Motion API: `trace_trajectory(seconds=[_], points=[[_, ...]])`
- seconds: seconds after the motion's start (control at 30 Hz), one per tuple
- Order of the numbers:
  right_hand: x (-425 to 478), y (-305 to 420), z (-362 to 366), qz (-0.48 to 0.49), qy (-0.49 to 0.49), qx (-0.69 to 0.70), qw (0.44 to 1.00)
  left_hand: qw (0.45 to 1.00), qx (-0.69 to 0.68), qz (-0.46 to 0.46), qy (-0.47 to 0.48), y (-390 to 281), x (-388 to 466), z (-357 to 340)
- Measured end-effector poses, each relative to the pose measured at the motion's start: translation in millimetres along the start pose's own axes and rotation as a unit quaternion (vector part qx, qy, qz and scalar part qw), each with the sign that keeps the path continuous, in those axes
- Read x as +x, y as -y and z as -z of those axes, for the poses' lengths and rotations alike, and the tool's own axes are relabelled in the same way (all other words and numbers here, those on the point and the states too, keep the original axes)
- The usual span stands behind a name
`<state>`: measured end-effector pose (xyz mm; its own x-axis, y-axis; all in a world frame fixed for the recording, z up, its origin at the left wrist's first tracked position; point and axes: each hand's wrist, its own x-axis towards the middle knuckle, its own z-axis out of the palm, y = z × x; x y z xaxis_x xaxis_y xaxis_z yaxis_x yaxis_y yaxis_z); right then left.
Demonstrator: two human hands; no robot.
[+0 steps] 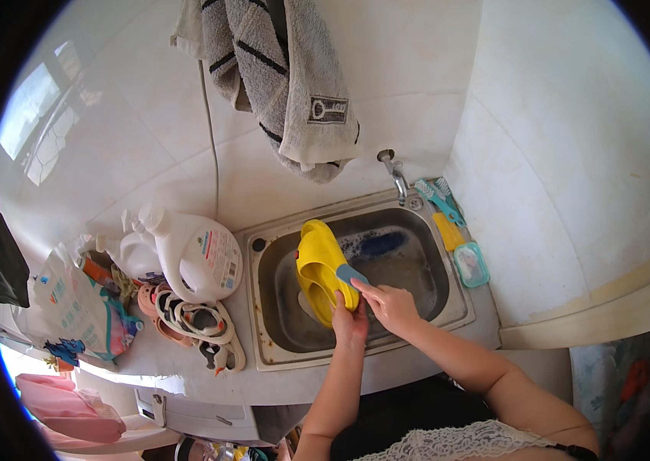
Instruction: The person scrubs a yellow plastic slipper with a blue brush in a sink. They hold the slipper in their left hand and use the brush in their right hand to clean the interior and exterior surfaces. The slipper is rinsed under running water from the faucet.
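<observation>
My left hand [350,324] grips a yellow clog [325,253] by its heel end, holding it tilted above a stainless steel sink [267,346]. In my right hand [389,305] is a blue-grey brush [350,275], its head against the side of the clog; the bristles cannot be seen from here. Cloudy, sudsy water [400,276] stands in the basin. A dark blue object [382,244] lies partly under the suds near the back, and its kind is unclear. Another pale shape shows in the water just behind the clog.
A metal tap [399,178] juts from the wall. Along the right rim lie turquoise brushes [441,201], a yellow block [448,231] and a soap dish [472,265]. At left stand a white detergent jug [198,253], sandals [201,322] and a plastic bag [74,305]. A grey towel [316,86] hangs above.
</observation>
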<state>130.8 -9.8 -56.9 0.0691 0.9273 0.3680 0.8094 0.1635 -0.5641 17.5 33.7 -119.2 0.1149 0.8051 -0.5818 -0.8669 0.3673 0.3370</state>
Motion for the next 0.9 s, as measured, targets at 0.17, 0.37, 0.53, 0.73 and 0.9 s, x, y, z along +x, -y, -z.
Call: trace_trajectory(seconds=[0.17,0.37,0.53,0.73,0.9], points=[[-37.3,5.7,10.3,0.048,0.028,-0.013,0.998,0.999,-0.013,0.045,-0.003,-2.5,1.4,-2.8],[-26.7,8.1,14.5,0.055,0.002,-0.023,0.998,0.998,-0.017,0.048,-0.023,-5.6,-1.3,-13.0],[-0.5,17.8,9.6,0.028,-0.023,0.018,0.999,0.998,-0.005,0.060,-0.030,-17.2,-4.2,-20.9],[41.5,20.3,18.9,-0.019,-0.010,0.074,0.997,0.998,-0.007,0.040,0.040,-6.3,-35.4,-32.9],[8.0,18.2,16.1,0.017,-0.043,0.031,0.998,0.999,0.012,0.028,0.037,-8.4,-27.5,-29.9]])
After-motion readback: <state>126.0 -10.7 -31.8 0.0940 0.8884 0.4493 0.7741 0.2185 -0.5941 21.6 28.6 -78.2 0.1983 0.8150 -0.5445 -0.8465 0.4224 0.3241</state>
